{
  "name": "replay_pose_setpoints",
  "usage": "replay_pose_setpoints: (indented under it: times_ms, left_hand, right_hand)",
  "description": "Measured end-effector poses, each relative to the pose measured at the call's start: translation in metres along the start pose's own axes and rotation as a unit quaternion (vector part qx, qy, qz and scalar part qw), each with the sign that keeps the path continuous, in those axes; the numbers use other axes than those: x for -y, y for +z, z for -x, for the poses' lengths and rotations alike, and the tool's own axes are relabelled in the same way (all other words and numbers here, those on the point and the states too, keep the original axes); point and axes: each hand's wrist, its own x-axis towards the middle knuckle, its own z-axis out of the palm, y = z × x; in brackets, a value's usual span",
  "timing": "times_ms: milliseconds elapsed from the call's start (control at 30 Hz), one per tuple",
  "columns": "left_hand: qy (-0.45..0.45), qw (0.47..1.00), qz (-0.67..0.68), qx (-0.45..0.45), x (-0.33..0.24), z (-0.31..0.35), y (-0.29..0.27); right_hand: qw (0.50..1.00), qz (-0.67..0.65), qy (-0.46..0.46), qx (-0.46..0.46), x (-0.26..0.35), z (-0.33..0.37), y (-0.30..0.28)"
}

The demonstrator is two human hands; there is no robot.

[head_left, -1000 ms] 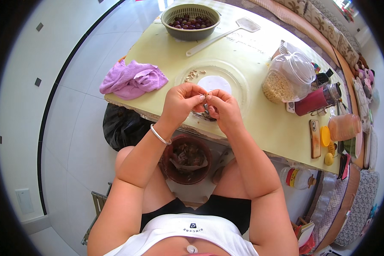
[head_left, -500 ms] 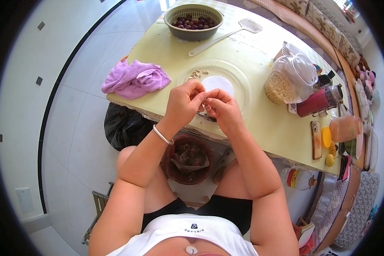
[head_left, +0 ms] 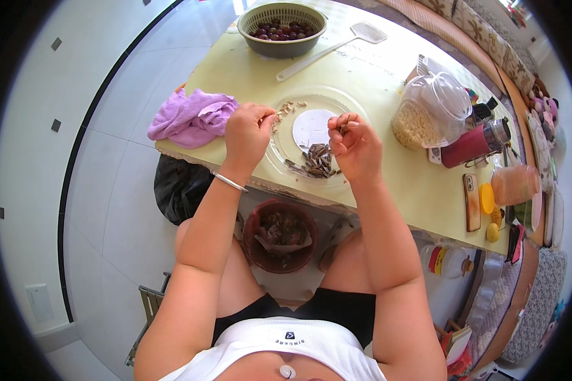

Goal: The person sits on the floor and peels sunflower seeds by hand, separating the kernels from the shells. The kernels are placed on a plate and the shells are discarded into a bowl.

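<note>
A clear round plate (head_left: 359, 120) lies near the table's front edge, with a white disc (head_left: 311, 129) at its middle. Dark striped sunflower seeds (head_left: 318, 160) are heaped on its near side, and pale shelled kernels (head_left: 292, 106) lie along its far left. Over the left rim, beside the kernels, my left hand (head_left: 250, 136) is closed in a pinch; what it grips, if anything, is too small to see. My right hand (head_left: 356, 146) is raised above the plate's right side, fingers curled, with a small dark sunflower seed shell showing between them.
A pink cloth (head_left: 190, 120) lies left of the plate. Behind are a colander of dark round fruit (head_left: 281, 32) and a white spatula (head_left: 318, 60). To the right stand a clear tub (head_left: 416, 120), a purple bottle (head_left: 470, 149) and a phone (head_left: 471, 202). Below, between my knees, sits a red bin (head_left: 279, 260).
My hands were together over the plate and have moved apart, the left one leftward and the right one rightward. The seed heap and white disc are now uncovered.
</note>
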Motion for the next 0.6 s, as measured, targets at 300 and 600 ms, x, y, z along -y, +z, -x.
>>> replay_pose_setpoints:
  times_ms: [300,600]
  left_hand:
    - [0.125,0.969,0.008,0.213,-0.027,0.010,0.001]
    - [0.142,0.965,-0.028,0.220,-0.031,0.018,0.012]
  right_hand:
    - [1.000,0.021,-0.012,0.020,0.010,0.001,-0.001]
    - [0.984,0.117,0.076,-0.108,0.002,0.001,0.003]
